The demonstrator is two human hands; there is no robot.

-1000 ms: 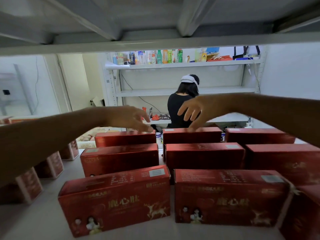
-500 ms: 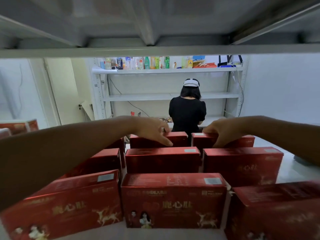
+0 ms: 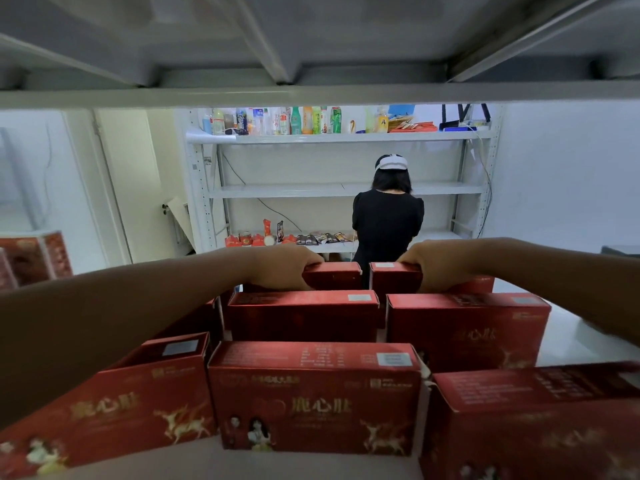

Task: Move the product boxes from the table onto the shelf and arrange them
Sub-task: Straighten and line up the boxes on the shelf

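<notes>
Aligning the back row.
My left hand (image 3: 280, 268) grips the left rear box (image 3: 334, 276), my right hand (image 3: 441, 268) the right rear box (image 3: 394, 278); best drawn evenly, fronts flush.

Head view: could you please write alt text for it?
The left hand grips the back left box and the right hand the back right box, among rows of red boxes on a shelf. Beyond, a person in black faces another shelf.
</notes>
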